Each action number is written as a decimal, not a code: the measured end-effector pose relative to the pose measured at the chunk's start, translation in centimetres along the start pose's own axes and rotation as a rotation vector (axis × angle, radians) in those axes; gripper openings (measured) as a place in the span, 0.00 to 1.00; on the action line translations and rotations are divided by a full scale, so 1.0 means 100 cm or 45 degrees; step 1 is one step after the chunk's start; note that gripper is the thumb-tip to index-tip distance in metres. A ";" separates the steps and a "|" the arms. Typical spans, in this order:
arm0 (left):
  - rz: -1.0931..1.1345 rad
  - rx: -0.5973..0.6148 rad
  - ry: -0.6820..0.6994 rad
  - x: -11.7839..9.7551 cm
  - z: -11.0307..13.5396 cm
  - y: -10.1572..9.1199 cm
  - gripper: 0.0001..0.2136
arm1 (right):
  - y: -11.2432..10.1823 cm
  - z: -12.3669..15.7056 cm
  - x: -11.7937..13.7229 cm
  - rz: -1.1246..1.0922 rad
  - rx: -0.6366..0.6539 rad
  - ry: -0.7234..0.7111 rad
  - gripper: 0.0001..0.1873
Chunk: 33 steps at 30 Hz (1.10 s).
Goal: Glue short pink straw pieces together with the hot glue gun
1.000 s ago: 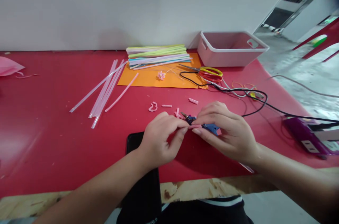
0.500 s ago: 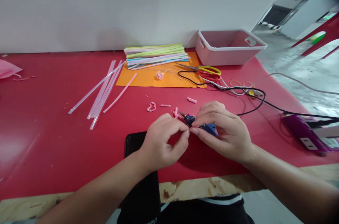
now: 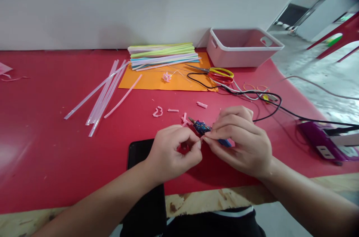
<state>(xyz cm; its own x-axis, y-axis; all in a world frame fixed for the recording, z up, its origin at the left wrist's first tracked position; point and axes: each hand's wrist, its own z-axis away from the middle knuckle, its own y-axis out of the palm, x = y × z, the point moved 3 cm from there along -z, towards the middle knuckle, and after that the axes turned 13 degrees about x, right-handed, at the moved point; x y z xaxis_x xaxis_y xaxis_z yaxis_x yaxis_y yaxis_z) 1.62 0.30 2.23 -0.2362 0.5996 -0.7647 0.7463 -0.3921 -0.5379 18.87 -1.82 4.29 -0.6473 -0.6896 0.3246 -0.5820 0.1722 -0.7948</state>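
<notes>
Pink strip [image 3: 202, 138], pinched by left fingers [image 3: 198, 148] and right fingers [image 3: 211, 142], shows shorter than a second ago.

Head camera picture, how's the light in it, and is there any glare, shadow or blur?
In the head view, pale glare lies on the left of the red table; in the head view, a soft shadow falls below the left hand and right hand; also in the head view, the pink piece at their fingertips looks too small and soft for detail.
</notes>
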 end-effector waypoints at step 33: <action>0.191 0.049 -0.166 0.003 0.001 0.000 0.08 | -0.001 -0.002 0.000 0.193 -0.024 -0.034 0.05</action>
<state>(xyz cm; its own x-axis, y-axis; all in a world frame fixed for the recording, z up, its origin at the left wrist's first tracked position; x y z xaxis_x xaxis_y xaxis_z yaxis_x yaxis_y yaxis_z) 1.49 0.43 1.95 -0.2047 0.4377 -0.8755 0.7556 -0.4980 -0.4256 18.83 -1.71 4.43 -0.7152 -0.6733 0.1877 -0.4880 0.2888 -0.8237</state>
